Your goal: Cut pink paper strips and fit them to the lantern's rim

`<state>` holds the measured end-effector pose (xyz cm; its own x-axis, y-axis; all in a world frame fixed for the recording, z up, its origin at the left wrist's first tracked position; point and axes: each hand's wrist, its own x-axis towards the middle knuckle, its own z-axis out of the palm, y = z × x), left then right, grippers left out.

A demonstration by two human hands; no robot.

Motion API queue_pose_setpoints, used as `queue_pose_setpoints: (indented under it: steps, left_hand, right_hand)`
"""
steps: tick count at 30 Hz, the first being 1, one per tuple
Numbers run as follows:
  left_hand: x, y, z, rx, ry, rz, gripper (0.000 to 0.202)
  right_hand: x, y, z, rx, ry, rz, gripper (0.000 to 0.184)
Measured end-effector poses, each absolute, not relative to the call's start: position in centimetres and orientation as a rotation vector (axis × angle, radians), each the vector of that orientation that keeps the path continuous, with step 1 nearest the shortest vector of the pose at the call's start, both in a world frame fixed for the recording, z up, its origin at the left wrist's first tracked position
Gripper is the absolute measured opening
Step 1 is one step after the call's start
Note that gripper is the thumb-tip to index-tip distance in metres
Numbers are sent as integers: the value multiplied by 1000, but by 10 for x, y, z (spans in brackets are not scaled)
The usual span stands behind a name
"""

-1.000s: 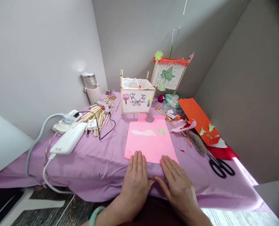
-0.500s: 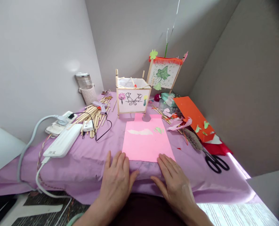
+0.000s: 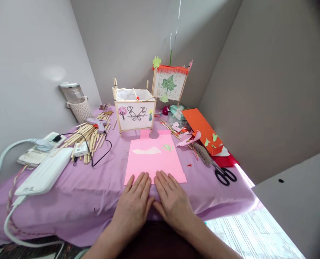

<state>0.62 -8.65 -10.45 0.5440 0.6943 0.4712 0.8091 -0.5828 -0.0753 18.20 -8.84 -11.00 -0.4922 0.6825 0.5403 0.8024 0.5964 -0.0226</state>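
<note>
Both hands lie flat, side by side, at the near edge of a pink sheet of paper (image 3: 154,163). My left hand (image 3: 135,199) is open, its fingertips on the sheet's lower left part. My right hand (image 3: 173,198) is open too, fingers together and stretched out over the lower middle of the sheet. Neither hand holds anything. A torn whitish paper strip (image 3: 147,150) and small pale green paper scraps (image 3: 167,147) rest on the pink sheet. Behind it stands a stick-framed paper lantern (image 3: 135,115) with two birds drawn on its front.
A second lantern (image 3: 168,84) with a green leaf drawing hangs behind. At left are wooden sticks (image 3: 91,138), a glue gun (image 3: 99,124), a white power bank (image 3: 45,172) and cables. Orange paper (image 3: 200,126), pink scraps and black-handled scissors (image 3: 225,176) lie at right.
My right hand has moved left along the paper's near edge, so both hands are now close together. The view has turned, shifting the scene leftward.
</note>
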Motion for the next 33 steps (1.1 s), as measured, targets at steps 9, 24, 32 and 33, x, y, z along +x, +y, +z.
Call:
queue_pose_setpoints:
  steps: [9, 24, 32, 33]
  left_hand:
    - [1, -90, -104, -2420, -1228, -581, 39]
    - [-6, -81, -100, -2460, -1207, -792, 29]
    - [-6, -57, -79, -2620, -1346, -821, 27]
    - [-8, -54, -77, -2643, -1351, -801, 28]
  right_hand:
    - [218, -103, -116, -1293, -2269, -451, 57]
    - [262, -106, -107, -1416, -2037, -437, 39]
    - [340, -81, -91, -2106, -1747, -636, 29]
    - [345, -81, -90, -2179, -1780, -602, 29]
